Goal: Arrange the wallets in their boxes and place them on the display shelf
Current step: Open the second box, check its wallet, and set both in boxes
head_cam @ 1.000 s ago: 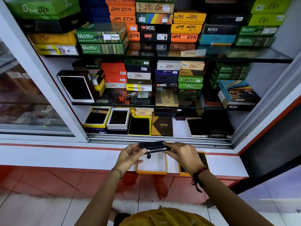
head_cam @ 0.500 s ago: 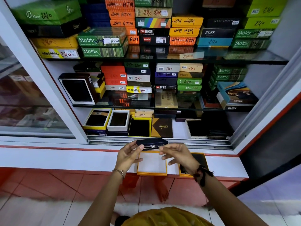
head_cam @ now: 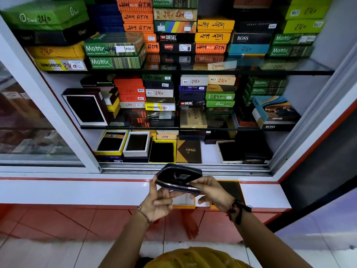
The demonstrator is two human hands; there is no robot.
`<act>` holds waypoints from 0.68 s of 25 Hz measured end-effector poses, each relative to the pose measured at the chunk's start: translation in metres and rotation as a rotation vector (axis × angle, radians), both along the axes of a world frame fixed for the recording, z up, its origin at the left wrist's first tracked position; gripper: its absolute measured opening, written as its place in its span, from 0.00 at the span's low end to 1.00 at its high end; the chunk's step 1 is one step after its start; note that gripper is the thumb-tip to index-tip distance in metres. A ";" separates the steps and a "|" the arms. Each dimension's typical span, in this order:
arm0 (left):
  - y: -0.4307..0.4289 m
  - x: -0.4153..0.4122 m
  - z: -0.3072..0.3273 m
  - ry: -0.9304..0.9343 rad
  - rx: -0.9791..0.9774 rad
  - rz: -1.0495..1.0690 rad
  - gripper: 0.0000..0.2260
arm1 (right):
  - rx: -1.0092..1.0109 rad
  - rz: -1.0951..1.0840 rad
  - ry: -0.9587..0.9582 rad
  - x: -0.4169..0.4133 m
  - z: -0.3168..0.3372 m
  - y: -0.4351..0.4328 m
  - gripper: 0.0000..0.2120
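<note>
A dark zip wallet (head_cam: 178,178) is held spread apart above the white ledge (head_cam: 77,190), its inside facing me. My left hand (head_cam: 158,202) grips its left end and my right hand (head_cam: 214,190) grips its right end. Under my hands lies an orange-rimmed box (head_cam: 184,203) with a white inside, partly hidden. Its dark orange-rimmed lid or second tray (head_cam: 231,188) lies just right of it on the ledge. On the bottom display shelf (head_cam: 210,153) several boxes stand with wallets showing in them.
Glass shelves (head_cam: 289,66) above hold stacked wallet boxes in green, orange, yellow and black. A sliding glass door (head_cam: 29,122) covers the cabinet's left part. A red-trimmed frame (head_cam: 316,140) bounds the right. Red floor tiles (head_cam: 58,221) lie below the ledge.
The wallet, held shut and level a second ago, is now spread apart between both hands and tilted toward me. Both hands stayed over the orange-rimmed box.
</note>
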State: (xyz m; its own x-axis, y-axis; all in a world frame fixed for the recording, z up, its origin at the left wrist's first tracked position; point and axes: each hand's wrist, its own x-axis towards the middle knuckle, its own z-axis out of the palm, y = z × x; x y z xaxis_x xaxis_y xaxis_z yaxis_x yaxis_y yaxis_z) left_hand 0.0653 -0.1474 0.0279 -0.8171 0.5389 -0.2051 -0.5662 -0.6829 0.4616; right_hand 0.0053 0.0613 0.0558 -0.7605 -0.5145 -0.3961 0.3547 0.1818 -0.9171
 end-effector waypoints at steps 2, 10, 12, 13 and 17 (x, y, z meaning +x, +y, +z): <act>-0.001 0.000 -0.004 0.123 0.118 -0.078 0.33 | -0.022 0.058 0.020 -0.003 0.004 0.002 0.14; -0.021 -0.003 -0.010 0.084 -0.103 0.108 0.26 | -0.055 0.061 0.116 -0.014 0.019 0.016 0.10; -0.023 0.002 0.004 0.051 -0.309 0.255 0.24 | -0.083 0.059 0.152 -0.019 0.027 0.025 0.08; -0.027 0.003 0.005 0.054 -0.372 0.331 0.22 | -0.094 0.042 0.166 -0.022 0.031 0.031 0.08; -0.041 0.000 0.013 0.127 -0.589 0.462 0.36 | -0.043 0.000 0.241 -0.024 0.047 0.045 0.04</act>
State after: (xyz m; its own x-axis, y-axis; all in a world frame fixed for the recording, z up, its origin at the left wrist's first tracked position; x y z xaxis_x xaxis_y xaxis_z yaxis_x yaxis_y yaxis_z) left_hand 0.0654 -0.1886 0.0411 -0.9695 -0.0334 -0.2428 -0.2010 -0.4581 0.8659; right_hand -0.0192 0.1063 0.1025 -0.8304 -0.5270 -0.1810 0.1249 0.1406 -0.9822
